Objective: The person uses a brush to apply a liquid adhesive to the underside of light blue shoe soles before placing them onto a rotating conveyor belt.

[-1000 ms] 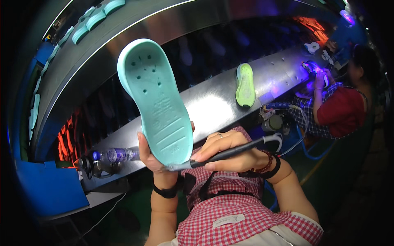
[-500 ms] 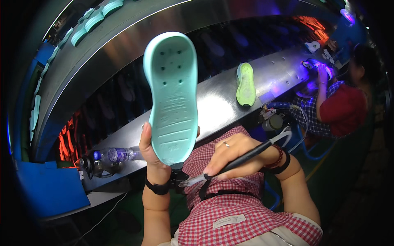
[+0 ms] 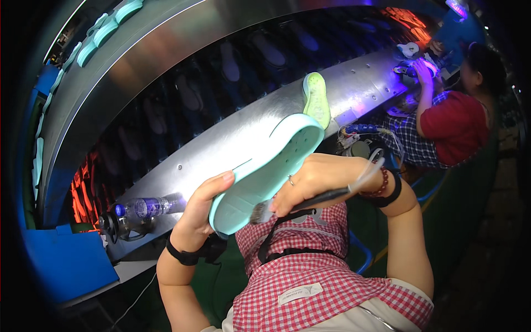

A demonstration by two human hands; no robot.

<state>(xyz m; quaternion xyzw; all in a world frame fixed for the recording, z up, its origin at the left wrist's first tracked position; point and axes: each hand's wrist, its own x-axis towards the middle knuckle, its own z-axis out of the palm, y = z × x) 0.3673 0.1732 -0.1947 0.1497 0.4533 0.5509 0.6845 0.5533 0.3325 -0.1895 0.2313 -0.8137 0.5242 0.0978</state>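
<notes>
A mint-green shoe sole (image 3: 260, 171) with a raised rim is held tilted in front of me, its heel end low and its toe end up to the right. My left hand (image 3: 200, 206) grips it near the heel, thumb along the outer wall. In my right hand (image 3: 321, 180) is a brush (image 3: 326, 196) with a black handle and a clear tube at its back end. Its bristles meet the rim or inner side of the sole near the heel; exact contact is hard to tell. Some of the right fingers are hidden under the hand.
A yellow-green sole (image 3: 316, 99) lies on the metal bench (image 3: 221, 135). Clear bottles (image 3: 149, 207) stand at the bench's left end beside a blue box (image 3: 66, 257). More soles (image 3: 105, 33) sit on the upper conveyor. A co-worker (image 3: 453, 122) sits at right, handling a shoe under violet light.
The sole has swung from upright, its inside facing me, to tilted rightward and lower. The brush has come up from below the sole to its heel end.
</notes>
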